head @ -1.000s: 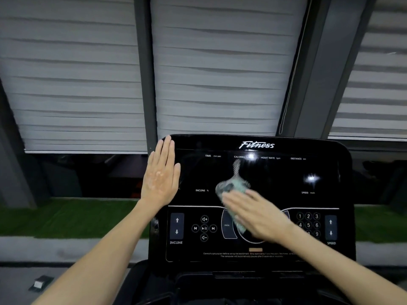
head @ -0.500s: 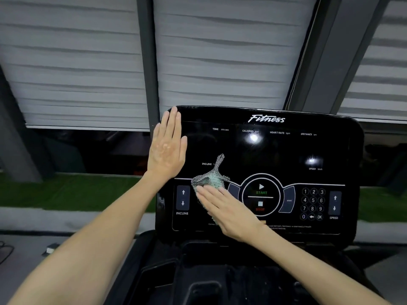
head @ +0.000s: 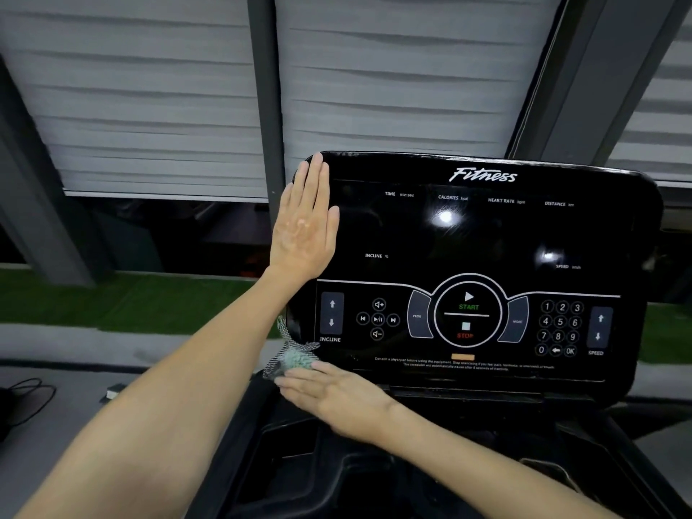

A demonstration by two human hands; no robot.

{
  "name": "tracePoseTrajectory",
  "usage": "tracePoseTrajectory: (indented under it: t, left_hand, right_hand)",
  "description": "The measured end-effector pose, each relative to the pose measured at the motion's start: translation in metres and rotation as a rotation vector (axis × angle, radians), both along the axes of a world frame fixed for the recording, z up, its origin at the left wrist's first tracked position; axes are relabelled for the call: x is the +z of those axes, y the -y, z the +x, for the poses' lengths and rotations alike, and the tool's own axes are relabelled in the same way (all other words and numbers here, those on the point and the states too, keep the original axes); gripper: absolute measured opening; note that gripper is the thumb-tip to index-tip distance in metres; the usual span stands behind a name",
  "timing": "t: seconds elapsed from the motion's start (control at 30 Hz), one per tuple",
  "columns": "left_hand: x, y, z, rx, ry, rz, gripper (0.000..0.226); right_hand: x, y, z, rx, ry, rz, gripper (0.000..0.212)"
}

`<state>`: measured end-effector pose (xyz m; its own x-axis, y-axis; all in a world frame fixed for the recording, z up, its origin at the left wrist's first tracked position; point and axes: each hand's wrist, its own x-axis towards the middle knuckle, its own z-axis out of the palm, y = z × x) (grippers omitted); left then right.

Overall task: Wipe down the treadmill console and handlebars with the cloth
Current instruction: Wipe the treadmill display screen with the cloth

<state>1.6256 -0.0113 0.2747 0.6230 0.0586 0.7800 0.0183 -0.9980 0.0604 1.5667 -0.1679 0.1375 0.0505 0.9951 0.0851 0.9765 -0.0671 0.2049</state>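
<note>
Glossy black plastic covers the treadmill console [head: 486,237], which fills the right centre of the frame with its display dark. The left hand [head: 303,234] lies flat against the console's upper left edge, fingers straight and together, holding nothing. The right hand [head: 337,398], low in the middle of the frame, also has its fingers extended. Its fingertips press the cloth [head: 296,359], a teal pad with a grey mesh layer, against the console's lower left corner, just below the INCLINE arrows [head: 331,312].

The cloth is pinned rather than gripped, and part of its mesh already hangs past the console's edge. One more stroke to the left would probably push it off the corner and drop it toward the tray below. Wiping back across the panel with pressure could trigger the INCLINE arrows or the START key [head: 468,301] if the machine is powered. The bare left palm may leave smears on the gloss. No handlebars are in view, so they probably remain to be wiped.
</note>
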Motion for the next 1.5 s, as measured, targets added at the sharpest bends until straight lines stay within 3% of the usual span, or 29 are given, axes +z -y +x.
tracePoseTrajectory:
  t: [0.13,0.37,0.5,0.6,0.8,0.93,1.2,1.5]
  left_hand:
    - [0.000,-0.001,0.000,-0.005,0.002,-0.008,0.058]
    - [-0.003,0.002,-0.005,0.034,-0.011,0.022,0.059]
    - [-0.037,0.009,-0.019,-0.035,-0.058,0.200,0.058]
    - [-0.054,0.012,-0.023,-0.053,-0.074,0.260,0.057]
    - [-0.053,0.013,-0.023,-0.035,-0.077,0.264,0.057]
    - [-0.052,0.013,-0.024,-0.049,-0.090,0.249,0.057]
    - [-0.052,0.016,-0.024,-0.035,-0.079,0.239,0.057]
    - [-0.051,0.017,-0.024,-0.038,-0.081,0.236,0.057]
  right_hand:
    - [-0.003,0.027,0.003,-0.036,-0.082,0.115,0.048]
    - [0.023,0.076,0.009,-0.143,-0.017,0.187,0.068]
    - [0.011,0.118,0.020,-0.167,-0.065,0.197,0.058]
    - [0.007,0.105,0.016,-0.112,-0.144,0.197,0.042]
    - [-0.009,0.035,0.002,0.001,-0.174,0.246,0.038]
    - [-0.007,0.054,0.002,-0.057,-0.273,0.327,0.038]
    - [-0.004,0.172,0.021,-0.313,-0.376,0.458,0.040]
    - [-0.009,0.118,0.006,-0.310,-0.389,0.482,0.038]
